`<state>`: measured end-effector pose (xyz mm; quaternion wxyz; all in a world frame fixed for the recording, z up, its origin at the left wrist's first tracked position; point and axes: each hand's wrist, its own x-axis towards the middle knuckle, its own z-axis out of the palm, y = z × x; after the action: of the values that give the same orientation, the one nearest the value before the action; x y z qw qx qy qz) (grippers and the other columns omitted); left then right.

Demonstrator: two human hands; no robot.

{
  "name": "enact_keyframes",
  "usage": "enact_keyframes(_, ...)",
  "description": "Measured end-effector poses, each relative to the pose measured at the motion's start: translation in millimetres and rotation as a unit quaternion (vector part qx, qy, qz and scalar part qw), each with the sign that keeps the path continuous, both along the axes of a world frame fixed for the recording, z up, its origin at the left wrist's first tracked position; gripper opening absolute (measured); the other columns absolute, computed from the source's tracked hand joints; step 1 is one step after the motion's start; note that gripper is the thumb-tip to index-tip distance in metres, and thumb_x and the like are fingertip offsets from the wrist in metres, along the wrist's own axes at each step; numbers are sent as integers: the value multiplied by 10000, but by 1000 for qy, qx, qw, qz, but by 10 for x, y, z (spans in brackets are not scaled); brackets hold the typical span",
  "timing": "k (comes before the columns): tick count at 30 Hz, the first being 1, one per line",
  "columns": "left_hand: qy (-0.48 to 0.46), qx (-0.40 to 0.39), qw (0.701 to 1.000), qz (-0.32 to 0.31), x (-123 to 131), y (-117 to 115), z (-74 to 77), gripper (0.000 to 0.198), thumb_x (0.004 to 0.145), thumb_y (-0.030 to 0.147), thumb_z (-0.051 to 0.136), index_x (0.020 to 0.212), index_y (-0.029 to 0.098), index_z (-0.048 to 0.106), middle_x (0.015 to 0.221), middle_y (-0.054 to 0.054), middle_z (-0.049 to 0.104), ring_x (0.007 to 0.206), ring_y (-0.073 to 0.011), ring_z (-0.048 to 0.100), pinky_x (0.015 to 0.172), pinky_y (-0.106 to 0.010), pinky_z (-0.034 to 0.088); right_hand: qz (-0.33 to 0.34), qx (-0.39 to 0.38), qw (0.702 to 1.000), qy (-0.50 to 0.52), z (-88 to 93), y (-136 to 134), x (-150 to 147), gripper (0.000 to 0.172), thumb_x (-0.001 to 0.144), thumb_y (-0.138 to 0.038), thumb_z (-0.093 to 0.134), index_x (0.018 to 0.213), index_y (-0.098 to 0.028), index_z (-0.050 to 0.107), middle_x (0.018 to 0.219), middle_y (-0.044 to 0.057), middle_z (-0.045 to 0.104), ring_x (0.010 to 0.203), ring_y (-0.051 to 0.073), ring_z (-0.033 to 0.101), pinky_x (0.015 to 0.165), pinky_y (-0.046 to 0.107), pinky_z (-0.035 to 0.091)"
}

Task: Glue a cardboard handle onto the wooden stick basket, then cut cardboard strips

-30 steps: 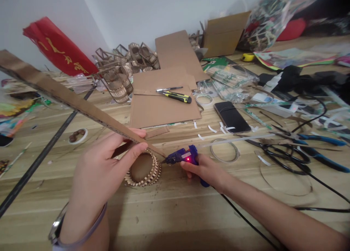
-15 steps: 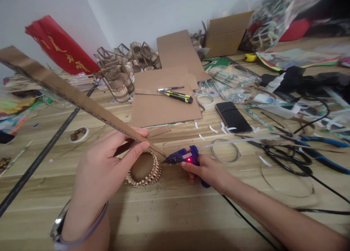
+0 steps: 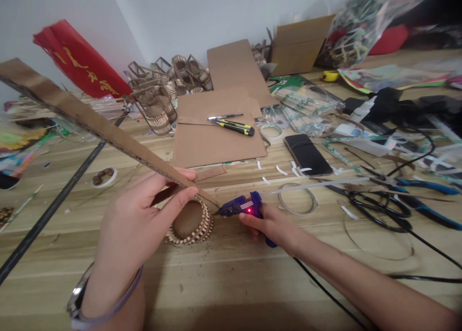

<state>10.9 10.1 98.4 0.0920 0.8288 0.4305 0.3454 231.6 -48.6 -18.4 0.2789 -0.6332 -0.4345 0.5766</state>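
My left hand (image 3: 139,215) pinches a long brown cardboard strip (image 3: 83,119) that slants up toward the far left. Its near tip meets the nozzle of a blue glue gun (image 3: 242,207) with a lit red light. My right hand (image 3: 272,225) is wrapped round the gun's handle; a clear glue stick (image 3: 310,185) sticks out behind it. Just under the strip, partly hidden by my left hand, a small round basket of cardboard slats (image 3: 191,222) sits on the wooden floor.
Flat cardboard sheets (image 3: 216,138) carry a yellow-black utility knife (image 3: 234,126). A black phone (image 3: 306,154), tape rings (image 3: 298,198), scissors (image 3: 390,206) and black cables lie at the right. More slat baskets (image 3: 159,112), a red banner (image 3: 77,61) and a black rod (image 3: 50,210) lie to the left.
Almost nothing has moved. The view has shifted slightly; both hands keep their grip and the strip's tip stays at the gun's nozzle.
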Motion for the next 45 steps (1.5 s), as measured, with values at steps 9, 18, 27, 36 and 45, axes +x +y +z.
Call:
enact_keyframes(9,-6,2,1000,-7,4,16,-2,164,856,379,639,977,298,714,1002,50,741,848,-132,689,768,-241,567,12,24,1000,7,-60,-7,3,449,815,-530,550,502,-217,476,463,-3,513,480,125,503,517,261,375)
enact_keyframes(18,-6,-2,1000,-7,-4,12,-2,174,854,382,637,980,293,718,1005,40,741,858,-142,694,769,-252,575,5,19,1000,-3,-68,-16,3,465,814,-548,562,502,-215,472,451,-12,511,460,113,476,487,248,357)
enact_keyframes(27,-10,-2,1000,-10,20,2,9,159,854,367,642,972,290,716,1006,35,741,861,-139,694,772,-247,578,7,33,999,12,-104,-12,-6,496,801,-591,555,484,-218,473,463,2,513,480,123,493,519,262,373)
enact_keyframes(36,-10,-5,1000,-2,6,6,10,151,853,371,647,965,302,720,1030,55,739,874,-135,698,766,-246,574,6,22,1000,9,-58,-16,17,494,789,-611,556,518,-199,525,508,21,575,501,117,492,526,253,374)
enact_keyframes(45,-23,3,1000,-5,-1,7,-19,142,852,387,651,966,333,714,1010,104,735,845,-88,691,760,-174,562,-1,31,998,57,-29,-29,60,591,695,-751,575,514,-189,547,515,28,594,502,114,505,525,248,393)
